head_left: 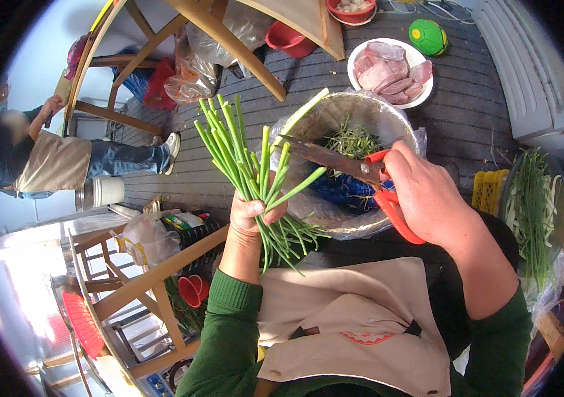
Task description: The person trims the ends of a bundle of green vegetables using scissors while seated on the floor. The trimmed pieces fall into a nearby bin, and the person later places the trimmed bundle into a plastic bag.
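Scissors (328, 157) and green stalks (234, 147) obstruct the mouth of the bin (394, 119), leaving its far-right part open.

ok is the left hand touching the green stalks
Touching: the head view shows the left hand wrapped around the green stalks, thumb against them.

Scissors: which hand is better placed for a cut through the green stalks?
Right, most likely: the right hand grips the red-handled scissors, blades pointing toward the green stalks, while the left hand is occupied holding the bunch.
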{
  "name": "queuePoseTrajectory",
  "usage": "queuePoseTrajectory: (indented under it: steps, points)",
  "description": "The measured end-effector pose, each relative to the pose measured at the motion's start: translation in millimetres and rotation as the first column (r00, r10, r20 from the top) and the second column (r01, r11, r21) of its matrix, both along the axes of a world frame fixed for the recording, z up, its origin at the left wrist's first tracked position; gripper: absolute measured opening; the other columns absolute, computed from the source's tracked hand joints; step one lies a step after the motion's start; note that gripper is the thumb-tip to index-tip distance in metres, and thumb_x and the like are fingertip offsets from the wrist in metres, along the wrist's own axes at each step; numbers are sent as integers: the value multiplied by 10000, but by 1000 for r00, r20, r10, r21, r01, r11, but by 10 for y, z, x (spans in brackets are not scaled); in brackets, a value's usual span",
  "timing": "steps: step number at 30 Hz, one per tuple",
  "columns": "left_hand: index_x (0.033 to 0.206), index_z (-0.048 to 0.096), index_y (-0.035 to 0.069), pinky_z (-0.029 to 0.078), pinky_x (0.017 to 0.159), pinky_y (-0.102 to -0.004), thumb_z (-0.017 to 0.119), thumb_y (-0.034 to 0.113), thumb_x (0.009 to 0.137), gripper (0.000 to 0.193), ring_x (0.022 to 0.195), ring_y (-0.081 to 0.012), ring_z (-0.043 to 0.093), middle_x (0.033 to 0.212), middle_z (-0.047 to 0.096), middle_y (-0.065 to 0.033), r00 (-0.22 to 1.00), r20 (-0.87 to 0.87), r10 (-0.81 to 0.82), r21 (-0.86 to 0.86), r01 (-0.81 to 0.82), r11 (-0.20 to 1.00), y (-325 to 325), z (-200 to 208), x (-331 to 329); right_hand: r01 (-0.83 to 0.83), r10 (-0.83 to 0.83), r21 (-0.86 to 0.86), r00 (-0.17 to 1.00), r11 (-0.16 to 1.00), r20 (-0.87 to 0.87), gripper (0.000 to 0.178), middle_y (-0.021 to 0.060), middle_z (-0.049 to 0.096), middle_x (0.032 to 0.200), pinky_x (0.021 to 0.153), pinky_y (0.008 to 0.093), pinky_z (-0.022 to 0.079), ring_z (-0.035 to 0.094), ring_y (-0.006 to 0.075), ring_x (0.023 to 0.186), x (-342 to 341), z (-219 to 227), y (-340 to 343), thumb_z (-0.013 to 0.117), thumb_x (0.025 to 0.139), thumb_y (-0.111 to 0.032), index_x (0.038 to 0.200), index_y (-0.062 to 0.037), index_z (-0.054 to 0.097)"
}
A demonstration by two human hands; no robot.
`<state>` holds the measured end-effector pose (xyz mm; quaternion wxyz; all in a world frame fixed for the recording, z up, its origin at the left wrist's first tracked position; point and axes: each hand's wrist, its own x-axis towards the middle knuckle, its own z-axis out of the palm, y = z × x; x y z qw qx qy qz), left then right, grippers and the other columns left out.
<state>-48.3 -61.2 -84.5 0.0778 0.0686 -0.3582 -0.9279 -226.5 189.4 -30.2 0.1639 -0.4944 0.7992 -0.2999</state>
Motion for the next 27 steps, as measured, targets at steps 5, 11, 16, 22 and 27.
queuePoseTrajectory:
  steps: [5,11,16,22,27]
  points:
    - [967,503,14,357,350,-275,736,31,634,407,426,-163,455,727,487,-96,999,26,-25,-10,26,1000,-5,-35,6,-3,3,1,1000,1000,-11,272,155,509,963,667,440,464,577,361,861,1,31,8,645,755,-76,939,-3,459]
    - [1001,514,38,384,382,-267,749,17,623,446,474,-168,471,764,501,-104,997,72,0,-11,1,1000,5,-54,43,-4,4,4,1000,1000,-25,204,144,514,923,635,451,457,576,368,791,18,17,-9,621,780,-88,883,-15,461]
    - [998,510,31,367,380,-267,750,21,625,444,490,-167,470,765,500,-102,997,83,-8,-5,8,1000,5,-47,53,-4,3,-15,998,1000,-56,227,140,509,897,607,460,452,580,368,751,30,-1,-16,638,769,-112,870,-20,457]
    - [1022,514,16,364,385,-272,752,38,634,456,491,-170,472,753,518,-112,997,70,-20,-32,23,999,16,-4,53,4,-2,21,995,1000,-99,300,167,525,974,650,457,489,604,355,803,6,21,-14,662,745,-166,921,-6,480]
    - [926,492,-6,354,352,-270,740,44,620,397,424,-163,456,674,489,-99,983,159,87,-142,-65,988,49,50,39,6,-3,57,998,998,-61,285,150,526,957,660,452,486,593,350,841,-5,36,-9,655,754,-161,924,-13,481]
